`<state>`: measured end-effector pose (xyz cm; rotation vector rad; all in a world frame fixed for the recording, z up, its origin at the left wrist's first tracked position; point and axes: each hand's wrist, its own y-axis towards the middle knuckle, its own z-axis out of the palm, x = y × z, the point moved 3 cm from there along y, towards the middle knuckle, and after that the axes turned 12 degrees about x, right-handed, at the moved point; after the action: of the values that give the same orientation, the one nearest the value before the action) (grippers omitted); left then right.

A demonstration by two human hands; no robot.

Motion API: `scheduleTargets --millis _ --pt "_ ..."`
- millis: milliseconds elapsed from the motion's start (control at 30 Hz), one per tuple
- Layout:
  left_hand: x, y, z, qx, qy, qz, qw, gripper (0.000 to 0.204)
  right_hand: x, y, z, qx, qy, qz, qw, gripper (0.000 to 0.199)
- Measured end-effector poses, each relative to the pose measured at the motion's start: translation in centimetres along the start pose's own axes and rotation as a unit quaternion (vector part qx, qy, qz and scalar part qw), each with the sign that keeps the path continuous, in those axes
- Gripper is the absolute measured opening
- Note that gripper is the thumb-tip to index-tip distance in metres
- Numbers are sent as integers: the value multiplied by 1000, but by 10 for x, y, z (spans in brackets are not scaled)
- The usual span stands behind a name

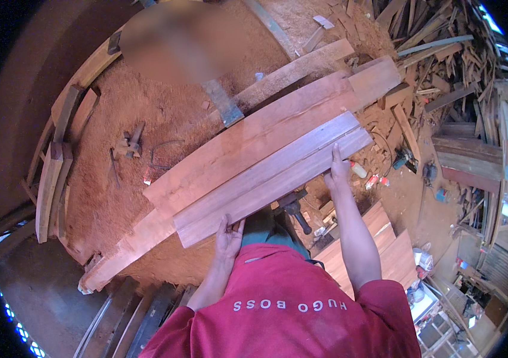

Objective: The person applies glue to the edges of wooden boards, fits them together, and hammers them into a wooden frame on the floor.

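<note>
A pair of long, narrow wooden boards lies edge to edge in front of me, slanting up to the right, with a thin seam between them. My left hand [229, 237] grips the near wooden board [283, 194] close to its left end, its fingers partly hidden under the edge. Toward the other end, my right hand [338, 171] holds the same board with the thumb on top and the other fingers mostly out of sight beneath. The second wooden board [266, 173] rests against its far side. Beyond both is a wider reddish plank [254, 140] on the bench.
Sawdust covers the ground beyond the bench. A clamp-like metal tool [294, 213] sits just below the boards. To the right are a white bottle [358, 170], a teal power tool [405, 160] and a large heap of scrap wood [445, 65]. Curved timbers [57, 173] stand at left.
</note>
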<state>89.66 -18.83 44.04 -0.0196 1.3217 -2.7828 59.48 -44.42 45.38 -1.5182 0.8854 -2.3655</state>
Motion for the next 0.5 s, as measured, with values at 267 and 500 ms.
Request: scheduleTargets --millis 267,500 --pt "-7 37 14 48 27 55 997 15 0 49 32 54 37 22 998 59" --pt "-21 46 2 -30 122 -31 992 31 -22 70 -7 57 -37 117 991 61"
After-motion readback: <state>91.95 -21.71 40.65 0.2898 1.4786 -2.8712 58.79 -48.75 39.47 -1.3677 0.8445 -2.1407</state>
